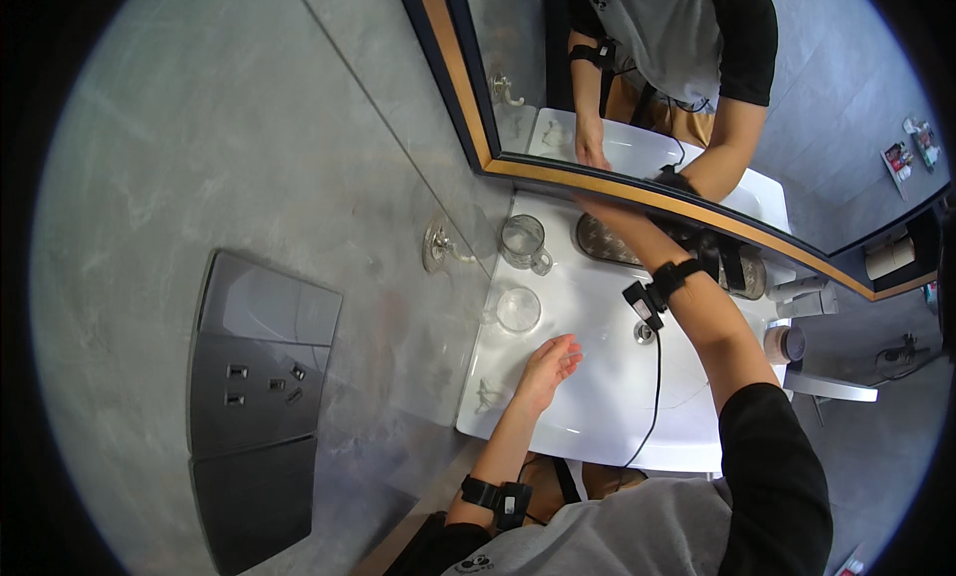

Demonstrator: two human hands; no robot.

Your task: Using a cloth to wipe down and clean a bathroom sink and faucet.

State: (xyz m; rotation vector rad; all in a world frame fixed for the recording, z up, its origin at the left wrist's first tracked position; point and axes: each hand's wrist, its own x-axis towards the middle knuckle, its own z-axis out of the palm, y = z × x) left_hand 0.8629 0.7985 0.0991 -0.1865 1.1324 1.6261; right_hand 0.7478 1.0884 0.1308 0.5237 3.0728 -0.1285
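Note:
My left hand (551, 363) is over the left side of the white washbasin (597, 434), palm turned inward, fingers slightly apart and nothing in them. Just beyond it a round clear glass dish (517, 309) sits on the basin ledge. Farther back stands a clear glass mug (524, 240) with its handle towards me. My right hand (597, 207) reaches across to the back ledge, mostly hidden under the mirror's lower frame, so its fingers cannot be made out. Below that forearm lies a long tray with a patterned mat (606, 241).
A framed mirror (657, 68) overhangs the basin's back. A metal hook (441, 246) juts from the left wall near a dark socket panel (261, 382). A lidded jar (784, 344) and tubes (810, 301) stand at right. A black cable (657, 397) hangs from my right forearm band.

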